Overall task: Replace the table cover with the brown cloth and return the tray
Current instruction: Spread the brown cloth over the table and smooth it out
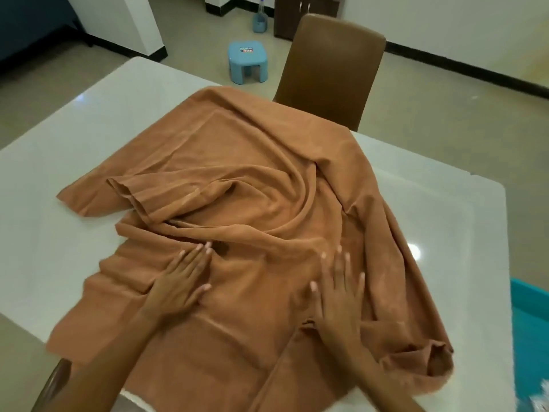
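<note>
The brown cloth [237,179] lies rumpled over the middle of the white table [74,138], with thick folds across its centre and a corner hanging off the near right side. My left hand [181,281] presses flat on the cloth near the front, fingers straight and pointing away. My right hand [338,295] also lies flat on the cloth a little to the right, fingers spread. No tray is in view.
A brown chair [329,69] stands at the table's far side. A small blue stool [248,62] and a spray bottle [260,16] sit on the floor behind. A teal object [531,328] shows at the right edge. Bare tabletop surrounds the cloth.
</note>
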Tool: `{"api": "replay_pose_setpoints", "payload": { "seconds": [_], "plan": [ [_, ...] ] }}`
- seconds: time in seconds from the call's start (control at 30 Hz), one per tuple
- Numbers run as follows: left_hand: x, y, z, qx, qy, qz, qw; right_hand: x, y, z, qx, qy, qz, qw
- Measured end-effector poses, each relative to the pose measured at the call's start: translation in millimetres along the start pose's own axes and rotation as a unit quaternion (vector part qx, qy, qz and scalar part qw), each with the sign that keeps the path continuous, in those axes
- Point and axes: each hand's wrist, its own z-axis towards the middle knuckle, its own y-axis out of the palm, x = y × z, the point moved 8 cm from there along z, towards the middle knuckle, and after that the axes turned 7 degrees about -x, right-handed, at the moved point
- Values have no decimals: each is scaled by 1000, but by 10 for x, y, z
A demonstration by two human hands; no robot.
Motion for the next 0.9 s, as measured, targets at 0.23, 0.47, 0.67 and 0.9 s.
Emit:
{"api": "replay_pose_setpoints", "payload": {
  "seconds": [0.23, 0.47, 0.67, 0.9],
  "plan": [
    [744, -41, 46, 114, -258, -224, 933, 1009, 101, 1065, -84, 9, -95, 992],
    [683, 214, 255, 61, -184, -145, 970, 1436, 74, 344, -38, 86, -88, 992],
    [435, 56, 439, 26, -77, -120, 989, 1210, 248, -467, 17, 176, -41, 983],
    [339, -261, 7, 200, -225, -183, 936, 146, -195, 1159, 33, -18, 26, 999]
  ]
}}
